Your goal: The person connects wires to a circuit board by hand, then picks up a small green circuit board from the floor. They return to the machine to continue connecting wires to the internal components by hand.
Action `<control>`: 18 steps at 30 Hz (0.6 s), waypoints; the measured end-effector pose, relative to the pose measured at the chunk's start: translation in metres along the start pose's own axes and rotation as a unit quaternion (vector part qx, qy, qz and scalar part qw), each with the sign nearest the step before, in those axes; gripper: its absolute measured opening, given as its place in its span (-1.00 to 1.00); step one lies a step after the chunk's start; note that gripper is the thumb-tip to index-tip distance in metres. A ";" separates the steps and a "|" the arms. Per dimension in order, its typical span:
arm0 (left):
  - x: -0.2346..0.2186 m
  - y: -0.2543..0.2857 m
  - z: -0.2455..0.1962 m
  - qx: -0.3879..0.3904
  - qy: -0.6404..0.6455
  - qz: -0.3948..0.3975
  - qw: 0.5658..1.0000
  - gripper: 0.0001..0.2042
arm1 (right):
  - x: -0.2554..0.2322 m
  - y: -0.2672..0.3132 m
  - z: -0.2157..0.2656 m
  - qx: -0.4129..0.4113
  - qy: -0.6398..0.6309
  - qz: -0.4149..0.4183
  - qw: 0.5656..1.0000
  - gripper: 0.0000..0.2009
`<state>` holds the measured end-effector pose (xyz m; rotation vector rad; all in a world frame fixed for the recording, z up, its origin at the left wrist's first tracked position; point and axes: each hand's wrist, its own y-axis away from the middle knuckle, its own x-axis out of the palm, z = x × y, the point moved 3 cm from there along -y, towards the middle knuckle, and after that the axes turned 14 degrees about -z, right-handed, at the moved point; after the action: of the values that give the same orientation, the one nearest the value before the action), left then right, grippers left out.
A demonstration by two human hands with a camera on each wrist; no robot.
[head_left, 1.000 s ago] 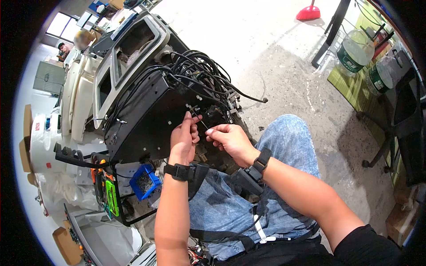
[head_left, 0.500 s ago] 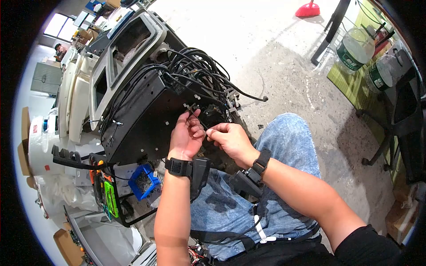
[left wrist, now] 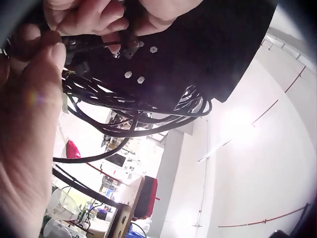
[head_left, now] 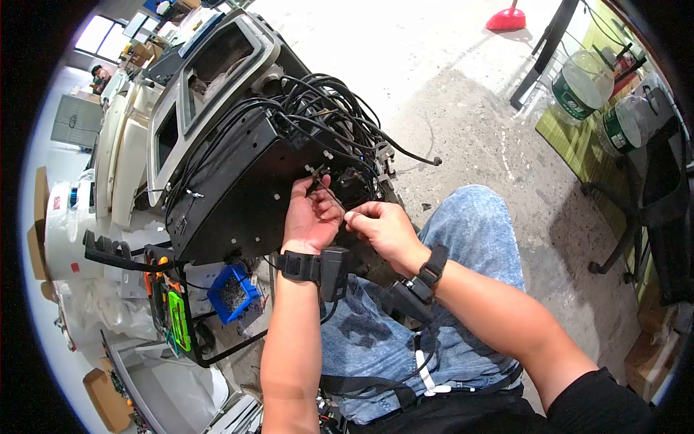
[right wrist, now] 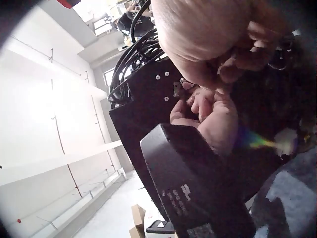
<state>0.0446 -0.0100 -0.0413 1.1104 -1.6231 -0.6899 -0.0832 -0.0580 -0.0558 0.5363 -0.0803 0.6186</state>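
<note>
In the head view, my left hand (head_left: 312,218) is palm up against a black metal panel (head_left: 238,192), its thumb and index finger pinching a small metal fitting (left wrist: 130,47) there. A thin dark rod (left wrist: 96,48) runs from that fitting to my right hand (head_left: 388,231), which pinches its near end between thumb and index finger. The left hand's other fingers lie curled under the rod. Small white nuts (left wrist: 141,79) dot the panel beside the fitting. Part of the rod is hidden by the fingers in the right wrist view.
A bundle of black cables (head_left: 318,108) hangs over the panel's far edge. A blue bin (head_left: 233,293) of small hardware and a rack of tools (head_left: 177,322) stand to the left. A chair (head_left: 650,217) and large plastic bottles (head_left: 582,87) are at right.
My left hand has rolled, showing more palm, with its thumb and index finger still at the fitting. My right hand has shifted slightly rightward, still holding the rod.
</note>
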 end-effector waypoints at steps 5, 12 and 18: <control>0.003 0.001 0.001 0.000 -0.004 -0.009 1.000 -0.79 | 0.000 0.003 0.004 0.019 -0.034 0.003 0.999 -0.83; 0.004 0.002 0.005 -0.007 0.022 -0.014 1.000 -0.80 | 0.000 0.002 0.004 0.011 -0.034 0.000 0.999 -0.84; 0.006 0.006 0.006 0.002 0.062 -0.028 0.998 -0.79 | -0.002 -0.001 0.002 0.006 -0.029 -0.008 1.000 -0.84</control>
<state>0.0366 -0.0133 -0.0359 1.1822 -1.4936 -0.6417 -0.0843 -0.0608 -0.0551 0.5665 -0.1263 0.5888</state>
